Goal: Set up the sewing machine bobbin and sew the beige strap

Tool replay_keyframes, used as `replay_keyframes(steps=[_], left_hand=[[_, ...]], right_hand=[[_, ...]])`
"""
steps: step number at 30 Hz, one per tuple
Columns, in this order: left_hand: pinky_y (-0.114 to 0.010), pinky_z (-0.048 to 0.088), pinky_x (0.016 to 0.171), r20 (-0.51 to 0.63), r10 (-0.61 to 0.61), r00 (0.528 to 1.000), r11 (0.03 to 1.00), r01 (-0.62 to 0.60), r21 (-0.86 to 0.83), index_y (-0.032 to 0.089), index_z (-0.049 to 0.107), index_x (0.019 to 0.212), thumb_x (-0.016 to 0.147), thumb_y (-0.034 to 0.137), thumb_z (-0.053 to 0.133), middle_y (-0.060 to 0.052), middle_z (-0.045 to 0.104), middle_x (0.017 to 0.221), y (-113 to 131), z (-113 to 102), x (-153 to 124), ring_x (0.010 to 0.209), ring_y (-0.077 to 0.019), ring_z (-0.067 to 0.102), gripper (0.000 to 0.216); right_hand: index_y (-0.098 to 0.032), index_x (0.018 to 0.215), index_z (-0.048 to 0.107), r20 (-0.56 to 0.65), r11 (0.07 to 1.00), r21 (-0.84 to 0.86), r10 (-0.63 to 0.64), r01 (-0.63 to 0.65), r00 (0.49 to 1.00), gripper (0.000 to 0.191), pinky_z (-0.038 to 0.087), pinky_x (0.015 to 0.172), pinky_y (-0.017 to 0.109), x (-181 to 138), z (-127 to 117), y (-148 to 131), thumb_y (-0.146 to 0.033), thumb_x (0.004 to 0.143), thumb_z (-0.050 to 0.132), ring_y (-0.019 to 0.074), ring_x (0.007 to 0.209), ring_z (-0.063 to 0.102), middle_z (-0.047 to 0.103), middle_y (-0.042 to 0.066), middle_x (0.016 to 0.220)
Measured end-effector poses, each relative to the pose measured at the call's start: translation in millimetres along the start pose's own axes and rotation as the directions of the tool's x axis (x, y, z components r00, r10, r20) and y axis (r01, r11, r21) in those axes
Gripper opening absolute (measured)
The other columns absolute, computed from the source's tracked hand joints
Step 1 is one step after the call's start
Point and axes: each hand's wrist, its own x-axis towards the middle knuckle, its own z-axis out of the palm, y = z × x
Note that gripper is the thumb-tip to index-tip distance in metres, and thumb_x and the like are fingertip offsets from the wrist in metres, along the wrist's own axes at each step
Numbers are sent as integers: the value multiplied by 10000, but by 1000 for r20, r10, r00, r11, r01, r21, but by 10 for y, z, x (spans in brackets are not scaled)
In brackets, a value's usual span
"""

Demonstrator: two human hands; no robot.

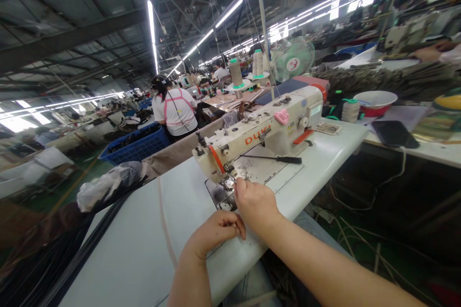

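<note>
In the head view, the white sewing machine (248, 132) stands on the pale table (140, 235), in front of the person. The right hand (256, 205) is at the needle end of this machine, with its fingers drawn together in a pinch beside the metal presser parts (227, 183); I cannot tell whether something small is between the fingertips. The left hand (220, 230) is near the table's front edge, just below the right one, with fingers loosely bent; its inside is hidden, so I cannot tell if it holds anything. A screwdriver (289, 159) with black handle lies on the machine's bed, under the arm. A pink piece (281, 116) is on the machine's front side.
</note>
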Motion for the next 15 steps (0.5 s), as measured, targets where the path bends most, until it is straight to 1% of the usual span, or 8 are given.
replay_keyframes(steps=[2, 4, 6, 8, 13, 15], left_hand=[[-294, 420, 780, 1, -3, 1000, 1000, 3, -13, 147, 773, 768, 664, 211, 589, -49, 735, 793, 17, -2, -1, 789, -197, 607, 221], [-290, 410, 764, -3, -7, 1000, 1000, 7, -12, 140, 772, 775, 660, 212, 586, -45, 720, 777, 21, 0, -1, 768, -189, 591, 230], [-287, 395, 734, -4, -11, 1000, 1000, 11, -3, 136, 775, 782, 660, 214, 584, -43, 701, 755, 18, 4, -1, 738, -179, 563, 239], [-289, 386, 712, -8, -12, 1000, 1000, 12, 3, 134, 776, 784, 661, 212, 582, -44, 689, 742, 13, 9, -1, 718, -174, 540, 243], [-284, 358, 662, -22, -18, 1000, 999, 18, 26, 136, 782, 781, 653, 195, 575, -31, 635, 677, 13, 12, -2, 676, -164, 495, 250], [-283, 374, 676, -22, -13, 1000, 1000, 14, 22, 138, 780, 780, 658, 192, 576, -39, 662, 706, 14, 9, -2, 698, -171, 522, 243]], right_hand=[[-183, 867, 566, 44, 1000, -13, -5, 6, 999, 129, 274, 546, 339, 19, -12, -20, -102, 966, 552, 223, 606, 648, 655, 64, 664], [-181, 869, 558, 78, 1000, -19, -6, 7, 997, 134, 278, 540, 340, 32, -12, -32, -64, 933, 560, 224, 611, 649, 654, 67, 670], [-181, 875, 551, 82, 1000, -18, -6, 8, 997, 140, 287, 544, 339, 35, -1, -34, -49, 921, 562, 222, 618, 649, 656, 70, 679], [-184, 878, 545, 40, 1000, -19, -11, 11, 999, 132, 289, 548, 342, 30, 22, -27, -69, 940, 561, 218, 613, 643, 650, 66, 674], [-190, 883, 544, -121, 999, -49, -25, 19, 992, 123, 262, 554, 351, 32, 84, 0, -149, 999, 552, 209, 574, 615, 618, 39, 634], [-188, 880, 544, -147, 999, -52, -23, 16, 989, 131, 257, 563, 348, 40, 98, 4, -157, 1008, 545, 201, 571, 607, 617, 37, 633]])
